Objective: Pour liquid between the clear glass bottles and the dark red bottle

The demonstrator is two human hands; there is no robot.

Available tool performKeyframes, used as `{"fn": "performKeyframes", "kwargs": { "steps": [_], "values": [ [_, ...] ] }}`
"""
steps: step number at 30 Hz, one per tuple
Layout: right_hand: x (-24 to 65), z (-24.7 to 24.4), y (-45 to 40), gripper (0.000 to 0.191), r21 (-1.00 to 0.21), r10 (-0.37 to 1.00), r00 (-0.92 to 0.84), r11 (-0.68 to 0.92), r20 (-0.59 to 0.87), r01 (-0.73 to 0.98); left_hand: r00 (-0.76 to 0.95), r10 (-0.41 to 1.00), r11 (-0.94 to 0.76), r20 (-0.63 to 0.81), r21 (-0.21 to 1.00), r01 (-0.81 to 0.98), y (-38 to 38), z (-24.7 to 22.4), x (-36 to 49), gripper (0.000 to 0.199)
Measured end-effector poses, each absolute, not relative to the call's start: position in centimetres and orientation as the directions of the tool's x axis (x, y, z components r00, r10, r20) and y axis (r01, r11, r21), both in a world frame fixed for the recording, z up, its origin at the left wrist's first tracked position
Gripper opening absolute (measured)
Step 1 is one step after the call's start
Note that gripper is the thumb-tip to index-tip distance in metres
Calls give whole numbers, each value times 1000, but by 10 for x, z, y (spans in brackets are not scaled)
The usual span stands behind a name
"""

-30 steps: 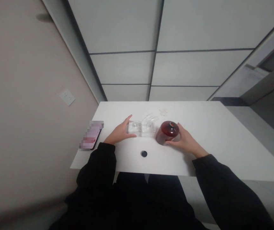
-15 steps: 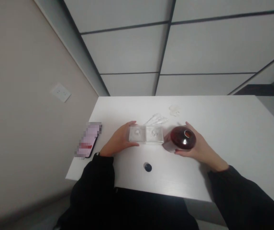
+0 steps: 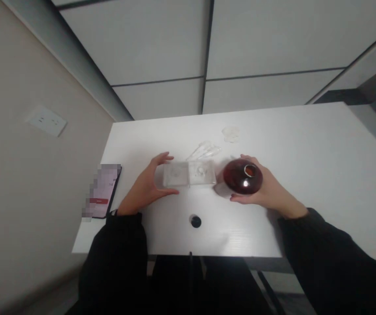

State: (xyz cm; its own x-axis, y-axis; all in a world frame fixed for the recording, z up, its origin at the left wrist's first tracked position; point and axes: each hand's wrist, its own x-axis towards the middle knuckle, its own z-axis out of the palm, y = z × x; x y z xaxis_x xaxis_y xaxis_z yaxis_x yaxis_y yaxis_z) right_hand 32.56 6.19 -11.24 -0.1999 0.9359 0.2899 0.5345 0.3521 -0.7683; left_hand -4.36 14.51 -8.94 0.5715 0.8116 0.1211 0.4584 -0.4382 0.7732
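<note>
My right hand (image 3: 266, 188) is wrapped round a dark red-brown bottle (image 3: 238, 175) with an uncapped mouth, tilted in this view. Left of it stands a clear two-compartment box (image 3: 202, 174), with a round raised shape visible in each half. Around the box's left end, my left hand (image 3: 145, 181) is spread, thumb in front and fingers behind, with a gap at the palm. A small black cap (image 3: 196, 222) lies nearer the front edge. Behind the box are thin clear plastic pieces (image 3: 205, 151), whose kind I cannot make out.
A phone (image 3: 104, 192) lies at the table's left edge, by the wall with a socket (image 3: 48, 120). Some small clear pieces (image 3: 231, 134) rest further back on the white table (image 3: 306, 148). White panels (image 3: 161, 39) rise behind it.
My left hand has loosened and drawn slightly left from the clear box. My right hand keeps its hold on the bottle. The whole view has shifted as the camera moved.
</note>
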Motion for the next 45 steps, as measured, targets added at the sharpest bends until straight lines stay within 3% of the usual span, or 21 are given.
{"fn": "performKeyframes", "kwargs": {
  "steps": [11, 37, 45],
  "values": [
    [320, -115, 56, 86, -766, 935, -213, 354, 283, 537, 507, 861, -326, 24, 792, 516, 144, -90, -33, 78],
    [306, -112, 54, 91, -812, 938, -269, 326, 217, 483, 454, 890, -294, -40, 711, 639, 137, -81, -35, 68],
    [305, -108, 50, 84, -822, 927, -309, 339, 211, 457, 372, 926, -317, 69, 677, 664, 114, -81, -40, 65]
  ]
}}
